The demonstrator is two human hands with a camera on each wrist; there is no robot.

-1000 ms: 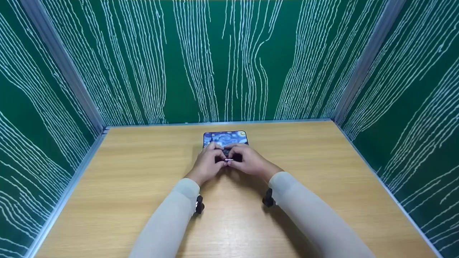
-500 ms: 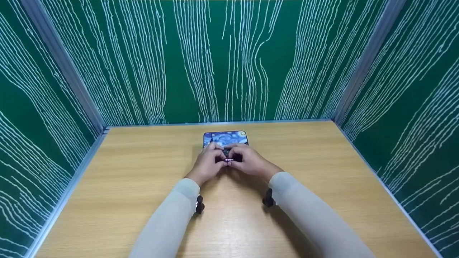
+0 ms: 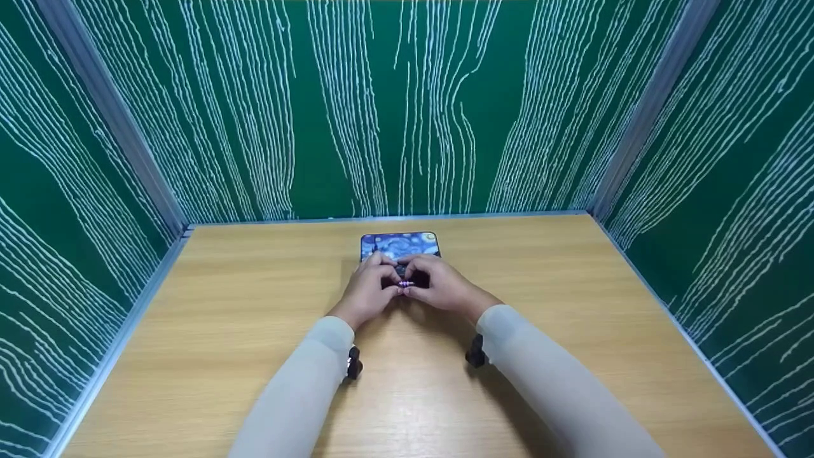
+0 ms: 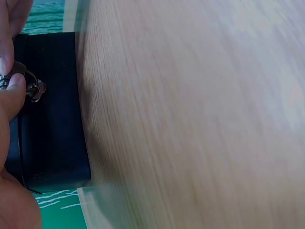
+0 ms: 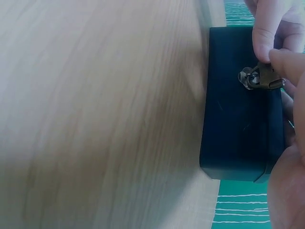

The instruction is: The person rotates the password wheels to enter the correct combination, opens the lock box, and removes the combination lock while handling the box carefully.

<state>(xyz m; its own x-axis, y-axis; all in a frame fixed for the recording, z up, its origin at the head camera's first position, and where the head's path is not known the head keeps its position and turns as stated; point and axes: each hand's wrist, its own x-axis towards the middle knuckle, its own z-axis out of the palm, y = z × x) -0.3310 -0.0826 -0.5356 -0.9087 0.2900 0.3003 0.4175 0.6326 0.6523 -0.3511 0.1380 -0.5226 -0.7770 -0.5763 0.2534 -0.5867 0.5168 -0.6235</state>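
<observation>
A box with dark sides (image 5: 233, 129) and a blue swirling painted lid (image 3: 400, 244) sits near the back middle of the table. From the metal hasp (image 4: 40, 90) on its front hangs a small combination padlock (image 5: 268, 78), its shackle (image 4: 32, 78) passing through the hasp. My left hand (image 3: 371, 287) pinches one end of the padlock between thumb and finger. At the other end, my right hand (image 3: 443, 286) pinches it the same way, thumbs close together. A row of number dials (image 4: 5, 81) shows between the fingertips, partly covered by them.
The wooden table (image 3: 254, 331) spreads out around the box on all sides. Green panels (image 3: 331, 114) with pale wavy lines stand along the back and both sides, joined by grey metal posts (image 3: 114, 114). Dark wrist devices (image 3: 353, 363) show at the sleeve ends.
</observation>
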